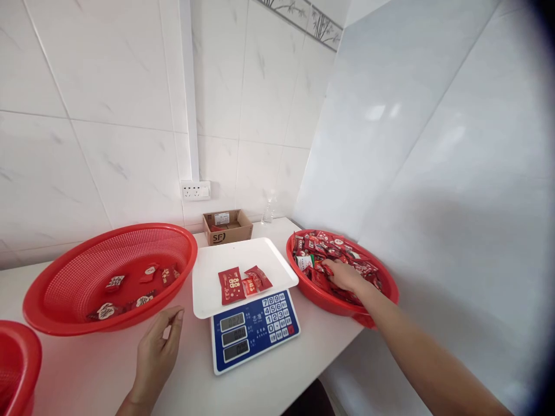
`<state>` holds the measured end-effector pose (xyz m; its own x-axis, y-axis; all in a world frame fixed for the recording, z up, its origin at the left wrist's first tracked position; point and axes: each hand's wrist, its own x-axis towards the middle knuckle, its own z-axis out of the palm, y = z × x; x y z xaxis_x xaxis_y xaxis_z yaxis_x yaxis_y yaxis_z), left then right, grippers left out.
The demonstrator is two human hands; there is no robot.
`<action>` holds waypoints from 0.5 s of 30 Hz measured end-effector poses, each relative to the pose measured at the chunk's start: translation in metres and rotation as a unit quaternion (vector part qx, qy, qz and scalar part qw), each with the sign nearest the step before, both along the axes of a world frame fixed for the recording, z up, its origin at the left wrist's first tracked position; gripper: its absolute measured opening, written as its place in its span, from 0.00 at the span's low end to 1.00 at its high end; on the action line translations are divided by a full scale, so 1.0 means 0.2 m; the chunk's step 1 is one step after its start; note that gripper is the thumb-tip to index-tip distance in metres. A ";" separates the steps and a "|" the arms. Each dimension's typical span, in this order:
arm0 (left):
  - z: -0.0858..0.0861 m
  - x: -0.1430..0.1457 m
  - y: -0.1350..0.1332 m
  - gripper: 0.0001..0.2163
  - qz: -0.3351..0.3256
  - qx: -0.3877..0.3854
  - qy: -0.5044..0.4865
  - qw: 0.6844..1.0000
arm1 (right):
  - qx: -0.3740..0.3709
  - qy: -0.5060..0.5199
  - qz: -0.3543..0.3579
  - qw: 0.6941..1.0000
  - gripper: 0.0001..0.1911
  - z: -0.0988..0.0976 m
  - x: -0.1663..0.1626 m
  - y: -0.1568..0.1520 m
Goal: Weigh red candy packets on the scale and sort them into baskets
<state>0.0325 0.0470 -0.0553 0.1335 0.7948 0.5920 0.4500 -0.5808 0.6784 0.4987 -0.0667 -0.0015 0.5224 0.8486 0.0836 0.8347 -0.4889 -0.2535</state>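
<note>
My right hand reaches into a red basin on the right, heaped with small red-wrapped candy packets. Its fingers bend down among the packets, their tips partly hidden, so what they grip cannot be made out. My left hand hovers at the near left of a digital scale, thumb and fingers drawn together with nothing visible in them. On the scale's white pan lie a large red packet and, overlapping beside it, a dark red packet and a small bright red packet.
A large red perforated basket at left holds several red packets. Part of another red basket shows at the lower left edge. Behind the scale stand an open cardboard box and a clear plastic object. Walls close off the back and right.
</note>
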 end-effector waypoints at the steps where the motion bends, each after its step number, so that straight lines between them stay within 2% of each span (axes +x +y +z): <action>1: 0.00 0.00 0.00 0.14 0.000 0.001 0.002 1.000 | 0.005 -0.007 -0.010 1.000 0.19 0.00 0.00 0.00; 5: 0.00 0.00 0.00 0.13 0.006 -0.007 0.001 1.000 | 0.046 -0.016 -0.037 0.998 0.10 0.04 0.03 0.00; 11: -0.02 0.00 0.01 0.14 -0.008 -0.012 0.003 1.000 | 0.118 0.010 -0.104 0.987 0.10 0.16 0.10 -0.02; 15: -0.03 0.00 0.01 0.14 -0.012 -0.012 -0.002 1.000 | 0.181 0.022 -0.120 0.976 0.10 0.22 0.08 -0.02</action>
<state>0.0328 0.0487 -0.0606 0.1501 0.8057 0.5730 0.4342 -0.5744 0.6940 0.5148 -0.0698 0.0418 0.7120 0.6205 0.3286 0.6918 -0.5400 -0.4794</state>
